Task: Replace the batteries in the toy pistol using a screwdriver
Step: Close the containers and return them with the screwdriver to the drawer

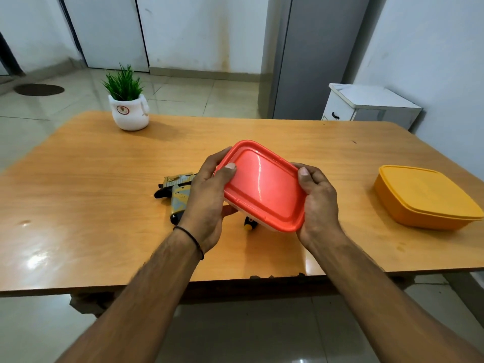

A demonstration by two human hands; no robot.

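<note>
Above the wooden worktop [91, 179], the left hand [207, 195] and right hand [318, 203] grasp a red-lidded rectangular plastic box [262, 184]. The fingers [212, 159] curl round its ends and the thumbs sit on the lid rim, probably to pry it open. Its contents are hidden, as are those of the closed yellow plastic box [424, 197] well to the right. The grey-and-gold toy pistol [176, 191] lies on the worktop, partly behind the left hand.
</note>
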